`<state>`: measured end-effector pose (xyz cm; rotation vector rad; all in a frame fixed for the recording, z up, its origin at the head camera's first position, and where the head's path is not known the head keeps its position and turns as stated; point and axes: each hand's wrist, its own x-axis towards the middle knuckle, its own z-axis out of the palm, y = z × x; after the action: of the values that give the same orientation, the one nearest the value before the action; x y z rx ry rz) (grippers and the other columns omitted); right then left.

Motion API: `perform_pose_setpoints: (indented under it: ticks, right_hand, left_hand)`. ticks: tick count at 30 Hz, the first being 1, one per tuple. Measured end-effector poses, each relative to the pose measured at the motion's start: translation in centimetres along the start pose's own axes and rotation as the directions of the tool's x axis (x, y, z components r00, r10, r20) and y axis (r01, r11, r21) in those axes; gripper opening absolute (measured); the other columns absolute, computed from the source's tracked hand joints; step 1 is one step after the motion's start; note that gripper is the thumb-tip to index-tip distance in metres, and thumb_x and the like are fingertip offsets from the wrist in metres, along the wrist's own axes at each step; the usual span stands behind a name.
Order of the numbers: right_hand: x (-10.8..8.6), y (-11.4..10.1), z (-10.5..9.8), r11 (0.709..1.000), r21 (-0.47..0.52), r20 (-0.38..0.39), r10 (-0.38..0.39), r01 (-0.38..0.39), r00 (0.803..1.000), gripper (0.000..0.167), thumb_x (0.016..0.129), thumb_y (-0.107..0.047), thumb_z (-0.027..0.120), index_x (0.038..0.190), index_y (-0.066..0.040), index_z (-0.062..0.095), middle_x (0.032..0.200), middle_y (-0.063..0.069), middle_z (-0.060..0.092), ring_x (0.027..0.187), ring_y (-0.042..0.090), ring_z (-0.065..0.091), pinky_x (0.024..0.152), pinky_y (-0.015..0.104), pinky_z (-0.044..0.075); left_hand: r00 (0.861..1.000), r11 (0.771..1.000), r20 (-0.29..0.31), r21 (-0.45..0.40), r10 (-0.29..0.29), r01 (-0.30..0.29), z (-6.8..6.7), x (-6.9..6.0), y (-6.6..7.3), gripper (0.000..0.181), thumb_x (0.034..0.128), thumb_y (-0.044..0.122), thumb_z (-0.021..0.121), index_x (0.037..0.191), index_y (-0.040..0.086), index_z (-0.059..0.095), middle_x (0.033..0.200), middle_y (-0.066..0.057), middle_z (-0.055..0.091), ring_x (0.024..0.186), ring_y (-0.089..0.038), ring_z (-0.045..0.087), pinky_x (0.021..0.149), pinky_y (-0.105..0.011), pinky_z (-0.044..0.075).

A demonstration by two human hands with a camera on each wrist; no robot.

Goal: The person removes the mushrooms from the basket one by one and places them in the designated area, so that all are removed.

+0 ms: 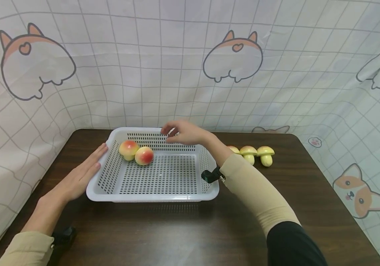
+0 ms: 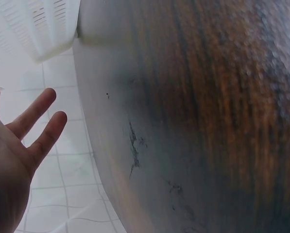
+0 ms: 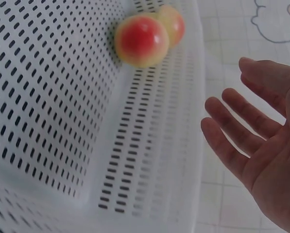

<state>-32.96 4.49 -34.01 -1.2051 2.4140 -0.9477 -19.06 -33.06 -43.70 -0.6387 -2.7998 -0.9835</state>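
Observation:
A white perforated plastic basket (image 1: 156,198) stands on the table, with two red-and-yellow peaches, a left one (image 1: 128,148) and a right one (image 1: 144,156), together in its back left part. Along the basket's left rim lies my left hand (image 1: 80,177), fingers straight, touching the outside edge. My right hand (image 1: 185,133) hovers over the back rim with loosely bent fingers and nothing in them. In the right wrist view that hand (image 3: 266,141) is apart from the basket wall, and the nearer peach (image 3: 141,40) partly covers the other one.
Right of the basket, yellow toy mushrooms (image 1: 265,155) stand in a row on the dark wooden table (image 1: 296,199); my right forearm partly covers the leftmost. A white grid-patterned curtain (image 1: 163,74) hangs behind the table and along both sides.

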Motion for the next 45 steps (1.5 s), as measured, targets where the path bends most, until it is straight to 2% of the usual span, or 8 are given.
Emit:
perform_pose_setpoints:
  ticks: [7, 12, 21, 31, 36, 40, 43, 45]
  right_hand:
    - [1.6, -0.3, 1.6, 1.0, -0.011, 0.056, 0.0, 0.001, 0.998, 0.034, 0.097, -0.013, 0.069, 0.129, -0.004, 0.063, 0.127, 0.008, 0.066, 0.113, 0.018, 0.065, 0.091, 0.028, 0.052]
    - [2.6, -0.5, 2.8, 1.0, -0.004, 0.1, 0.011, -0.011, 0.995, 0.037, 0.097, -0.011, 0.069, 0.132, -0.002, 0.061, 0.133, 0.013, 0.063, 0.115, 0.02, 0.063, 0.092, 0.027, 0.051]
    - [3.7, -0.6, 4.7, 0.999, -0.032, 0.12, 0.032, -0.028, 0.992, 0.05, 0.097, -0.013, 0.071, 0.143, -0.003, 0.054, 0.143, 0.015, 0.057, 0.121, 0.027, 0.06, 0.096, 0.032, 0.048]
    - [4.6, 0.0, 6.4, 0.984, -0.142, 0.149, 0.125, -0.104, 0.981, 0.064, 0.095, -0.015, 0.074, 0.153, -0.018, 0.046, 0.143, 0.01, 0.055, 0.113, 0.019, 0.061, 0.091, 0.031, 0.049]
    - [4.8, 0.1, 6.8, 0.98, -0.175, 0.181, 0.128, -0.096, 0.975, 0.07, 0.095, -0.015, 0.074, 0.157, -0.02, 0.042, 0.144, 0.009, 0.053, 0.113, 0.019, 0.058, 0.094, 0.032, 0.047]
    - [4.9, 0.1, 7.2, 0.976, -0.202, 0.206, 0.118, -0.076, 0.971, 0.072, 0.094, -0.014, 0.074, 0.158, -0.02, 0.041, 0.151, 0.005, 0.049, 0.124, 0.019, 0.052, 0.103, 0.035, 0.043]
    - [4.9, 0.2, 7.5, 0.976, -0.206, 0.207, 0.111, -0.067, 0.972, 0.07, 0.094, -0.013, 0.074, 0.156, -0.019, 0.042, 0.156, 0.004, 0.045, 0.13, 0.019, 0.05, 0.106, 0.036, 0.042]
    - [5.0, 0.3, 7.6, 0.976, -0.208, 0.202, 0.106, -0.064, 0.974, 0.068, 0.094, -0.013, 0.075, 0.154, -0.019, 0.045, 0.155, 0.005, 0.047, 0.128, 0.019, 0.052, 0.105, 0.036, 0.043]
  left_hand:
    - [1.0, 1.0, 0.002, 0.006, 0.014, -0.014, 0.0, 0.0, -0.2, 0.059, 0.111, 0.024, 0.038, 0.166, 0.025, 0.018, 0.172, -0.005, 0.009, 0.15, -0.044, 0.022, 0.101, -0.076, 0.03]
    - [1.0, 1.0, 0.0, 0.0, 0.013, -0.013, 0.0, 0.0, -0.2, 0.059, 0.111, 0.024, 0.039, 0.166, 0.025, 0.018, 0.172, -0.002, 0.008, 0.15, -0.044, 0.021, 0.101, -0.077, 0.029]
    - [1.0, 1.0, -0.005, 0.0, 0.016, -0.016, -0.1, 0.0, -0.2, 0.059, 0.111, 0.023, 0.038, 0.166, 0.024, 0.018, 0.172, -0.003, 0.008, 0.149, -0.046, 0.023, 0.1, -0.076, 0.031]
    - [1.0, 1.0, -0.009, 0.005, 0.026, -0.026, -0.1, 0.0, -0.3, 0.059, 0.111, 0.022, 0.039, 0.166, 0.024, 0.018, 0.172, -0.003, 0.009, 0.149, -0.044, 0.023, 0.102, -0.073, 0.031]
    - [0.999, 0.999, -0.015, 0.008, 0.034, -0.034, -0.2, 0.1, -0.3, 0.058, 0.1109, 0.022, 0.038, 0.166, 0.023, 0.019, 0.172, -0.003, 0.01, 0.15, -0.043, 0.023, 0.104, -0.071, 0.03]
    - [0.999, 0.999, -0.015, 0.007, 0.037, -0.037, -0.1, 0.0, -0.3, 0.058, 0.1113, 0.021, 0.038, 0.166, 0.023, 0.019, 0.172, -0.006, 0.011, 0.151, -0.04, 0.023, 0.104, -0.068, 0.031]
    - [0.999, 0.999, -0.013, 0.006, 0.041, -0.041, -0.1, 0.0, -0.4, 0.058, 0.1114, 0.021, 0.038, 0.166, 0.023, 0.019, 0.172, -0.003, 0.01, 0.151, -0.036, 0.022, 0.105, -0.065, 0.032]
    - [0.999, 0.999, -0.012, 0.005, 0.043, -0.043, -0.1, -0.1, -0.4, 0.058, 0.1114, 0.02, 0.038, 0.166, 0.023, 0.019, 0.172, -0.001, 0.01, 0.151, -0.035, 0.022, 0.106, -0.064, 0.032]
